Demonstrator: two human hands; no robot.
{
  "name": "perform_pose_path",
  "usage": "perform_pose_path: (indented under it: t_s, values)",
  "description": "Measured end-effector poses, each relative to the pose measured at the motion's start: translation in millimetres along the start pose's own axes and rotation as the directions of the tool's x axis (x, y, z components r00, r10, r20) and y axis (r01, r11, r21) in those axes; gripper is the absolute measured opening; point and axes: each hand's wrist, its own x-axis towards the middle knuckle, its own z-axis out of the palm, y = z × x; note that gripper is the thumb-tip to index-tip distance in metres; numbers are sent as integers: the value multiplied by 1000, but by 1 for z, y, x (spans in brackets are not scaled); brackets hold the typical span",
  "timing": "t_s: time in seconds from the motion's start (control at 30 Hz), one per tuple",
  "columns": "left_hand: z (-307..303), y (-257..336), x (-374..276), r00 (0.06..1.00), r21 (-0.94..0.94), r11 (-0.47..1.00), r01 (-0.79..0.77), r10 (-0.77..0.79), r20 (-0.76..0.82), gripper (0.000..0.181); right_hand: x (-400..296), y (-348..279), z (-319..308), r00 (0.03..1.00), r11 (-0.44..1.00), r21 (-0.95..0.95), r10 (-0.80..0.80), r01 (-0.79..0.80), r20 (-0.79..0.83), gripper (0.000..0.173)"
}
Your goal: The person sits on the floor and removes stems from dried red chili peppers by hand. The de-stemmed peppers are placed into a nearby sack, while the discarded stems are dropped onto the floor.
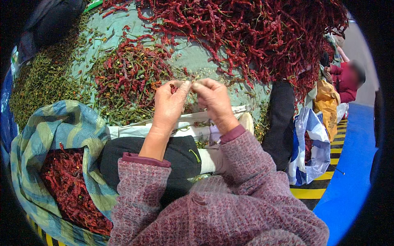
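Observation:
My left hand (170,100) and my right hand (215,100) meet at their fingertips over a pale green ground sheet (212,75). A bit of dried red chili pepper (173,89) shows inside the curled fingers of the left. Thumb and forefinger of the right are pinched together beside the left thumb; whatever lies between them is too small to make out. Just beyond the left hand lies a small heap of broken red chilies mixed with green stems (132,73). A large pile of whole dried red chilies (246,33) spreads across the far side.
At left, a checked woven sack (58,123) holds red chilies (74,184), beneath a mound of green stems (46,77). A white sack (138,127) lies before my knees. To the right are a blue-white bag (317,150), a yellow bag (326,104) and a seated person (346,80).

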Motion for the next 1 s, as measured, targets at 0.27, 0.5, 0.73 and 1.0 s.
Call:
perform_pose_path:
  t_s: [0.27,0.5,0.73,1.0]
  values:
    - [-8,2,4,982,-255,966,-48,-1,-189,18,29,1,-8,981,968,-156,-191,196,46,21]
    - [-13,9,2,985,-415,910,-3,-69,-157,18,86,12,-6,863,360,-864,-483,352,150,25]
    - [-10,15,2,984,-308,949,68,-114,-134,22,79,5,-26,959,812,-530,-284,242,3,18]
    - [-10,5,-1,997,-62,995,-77,77,-10,21,15,-20,19,965,976,-206,-13,68,262,18]
